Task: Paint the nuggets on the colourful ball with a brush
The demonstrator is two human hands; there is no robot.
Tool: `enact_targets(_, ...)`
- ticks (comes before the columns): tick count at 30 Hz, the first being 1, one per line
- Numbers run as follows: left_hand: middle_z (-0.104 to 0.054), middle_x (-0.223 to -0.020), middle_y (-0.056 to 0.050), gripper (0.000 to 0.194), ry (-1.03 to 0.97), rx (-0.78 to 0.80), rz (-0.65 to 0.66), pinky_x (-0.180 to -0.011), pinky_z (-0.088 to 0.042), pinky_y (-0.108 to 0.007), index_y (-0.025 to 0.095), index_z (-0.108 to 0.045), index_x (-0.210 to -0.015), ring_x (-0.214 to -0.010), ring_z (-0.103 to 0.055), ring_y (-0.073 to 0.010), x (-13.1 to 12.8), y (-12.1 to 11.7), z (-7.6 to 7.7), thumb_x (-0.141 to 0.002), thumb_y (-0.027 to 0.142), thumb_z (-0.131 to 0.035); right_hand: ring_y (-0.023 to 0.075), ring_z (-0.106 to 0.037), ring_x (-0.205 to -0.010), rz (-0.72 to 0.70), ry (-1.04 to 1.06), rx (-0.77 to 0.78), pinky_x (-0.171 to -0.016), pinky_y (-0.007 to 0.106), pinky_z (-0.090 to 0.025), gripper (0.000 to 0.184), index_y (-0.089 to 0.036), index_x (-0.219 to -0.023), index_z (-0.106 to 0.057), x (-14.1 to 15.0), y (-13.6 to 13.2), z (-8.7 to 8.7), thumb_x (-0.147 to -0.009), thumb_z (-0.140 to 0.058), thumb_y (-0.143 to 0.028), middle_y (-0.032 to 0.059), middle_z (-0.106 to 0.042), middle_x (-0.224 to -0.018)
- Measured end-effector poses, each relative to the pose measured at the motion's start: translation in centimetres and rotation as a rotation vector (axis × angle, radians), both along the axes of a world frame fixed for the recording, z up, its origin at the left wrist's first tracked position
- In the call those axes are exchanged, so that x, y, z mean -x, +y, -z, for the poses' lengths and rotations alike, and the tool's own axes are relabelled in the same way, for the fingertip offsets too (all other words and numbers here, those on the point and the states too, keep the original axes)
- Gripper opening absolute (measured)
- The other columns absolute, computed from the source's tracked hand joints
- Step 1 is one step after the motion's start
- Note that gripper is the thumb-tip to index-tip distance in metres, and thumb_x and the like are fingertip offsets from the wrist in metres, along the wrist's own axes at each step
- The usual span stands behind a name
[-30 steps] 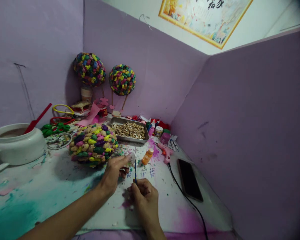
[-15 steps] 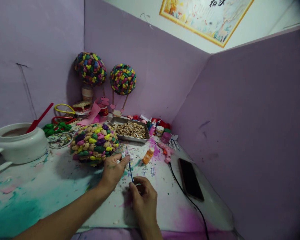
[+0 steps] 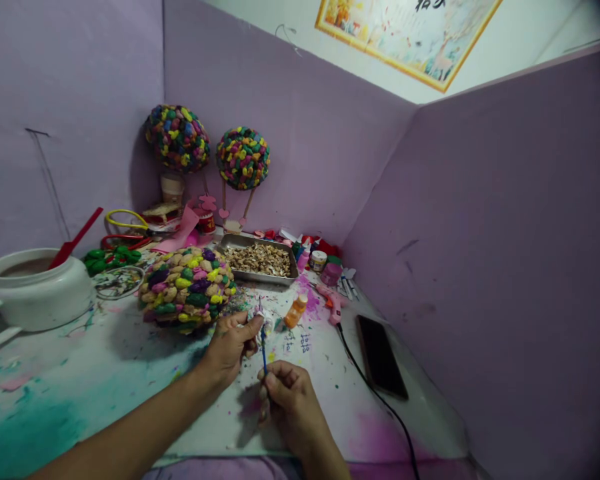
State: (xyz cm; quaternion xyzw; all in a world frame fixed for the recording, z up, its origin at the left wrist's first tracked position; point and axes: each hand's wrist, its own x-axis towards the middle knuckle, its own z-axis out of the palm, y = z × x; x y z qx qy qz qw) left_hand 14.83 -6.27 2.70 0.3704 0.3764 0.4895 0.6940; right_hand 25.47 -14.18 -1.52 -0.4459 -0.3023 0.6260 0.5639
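Observation:
My right hand [image 3: 293, 402] pinches the lower end of a thin blue paintbrush [image 3: 265, 353], which points up and away from me. My left hand [image 3: 235, 341] is closed on a crumpled white tissue [image 3: 267, 327] with coloured stains, at the brush's far end. Whether the tissue wraps round the bristles I cannot tell. Just left of and beyond my left hand rests a ball covered in peanut shells [image 3: 187, 290], some painted, some bare tan. An orange paint bottle [image 3: 296, 311] stands to the right of the tissue.
Behind lies a metal tray [image 3: 280, 280] of shell pieces. A white pot [image 3: 40, 300] with a red-handled tool is at left. On the right are a pink glue gun [image 3: 330, 303], its black cord [image 3: 370, 387] and a phone [image 3: 381, 357]. Two colourful balls [image 3: 243, 159] stand on sticks at the back.
My right hand has turned and shifted slightly down and right with the paintbrush, which now stands more upright. My left hand has moved a little right, and more of the tissue shows.

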Motion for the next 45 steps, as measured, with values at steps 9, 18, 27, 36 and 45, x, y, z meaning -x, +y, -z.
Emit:
enact_targets(9,-0.043,-0.045,0.008,0.058,-0.075,0.035,0.077,-0.034,-0.023,-0.017,0.017,-0.051,-0.054,-0.036,-0.032,-0.0028,-0.4,-0.3,-0.2,-0.031,0.055,-0.089,0.0016,-0.032,-0.027,-0.141,0.185,0.022,-0.027,0.016,-0.035,0.051,-0.015,-0.070,-0.063,-0.2,-0.3,-0.8,-0.049,-0.091,-0.052,-0.0097,-0.050,-0.042)
enact_targets(18,-0.044,-0.044,0.006,0.044,0.036,-0.127,-0.116,-0.037,-0.029,-0.019,0.017,-0.052,-0.052,-0.041,-0.039,-0.0065,0.1,0.1,0.3,-0.053,0.050,-0.081,0.0069,-0.046,-0.030,0.152,-0.176,-0.018,-0.032,0.018,-0.038,0.053,-0.017,-0.060,-0.056,0.3,-0.8,-0.6,-0.049,-0.087,-0.058,-0.0062,-0.054,-0.043)
enact_targets(27,-0.042,-0.044,0.008,0.039,0.048,-0.091,-0.119,-0.038,-0.023,-0.019,0.017,-0.055,-0.057,-0.041,-0.033,-0.0054,0.3,0.5,0.3,-0.050,0.045,-0.081,0.0091,-0.048,-0.038,0.298,-0.429,-0.044,-0.039,0.020,-0.037,0.028,-0.017,-0.061,-0.062,0.6,-2.7,-0.1,-0.066,-0.078,-0.039,-0.0038,-0.055,-0.045)
enact_targets(36,-0.044,-0.046,0.008,0.045,0.003,-0.060,-0.180,-0.037,-0.025,-0.018,0.019,-0.051,-0.062,-0.040,-0.036,-0.0060,0.1,0.4,-0.1,-0.052,0.053,-0.078,0.0087,-0.045,-0.038,0.275,-0.393,-0.039,-0.039,0.021,-0.040,0.041,-0.017,-0.060,-0.061,-1.2,-3.4,0.8,-0.062,-0.081,-0.053,-0.0044,-0.052,-0.045)
enact_targets(45,-0.046,-0.046,0.002,0.044,-0.053,-0.088,-0.052,-0.034,-0.031,-0.021,0.019,-0.055,-0.055,-0.041,-0.043,-0.0099,2.2,-2.5,-3.5,-0.049,0.055,-0.081,0.0091,-0.051,-0.035,0.440,-0.219,-0.122,-0.035,0.020,-0.041,0.047,-0.018,-0.081,-0.064,-4.5,-4.5,-1.5,-0.059,-0.086,-0.054,-0.0037,-0.060,-0.052)
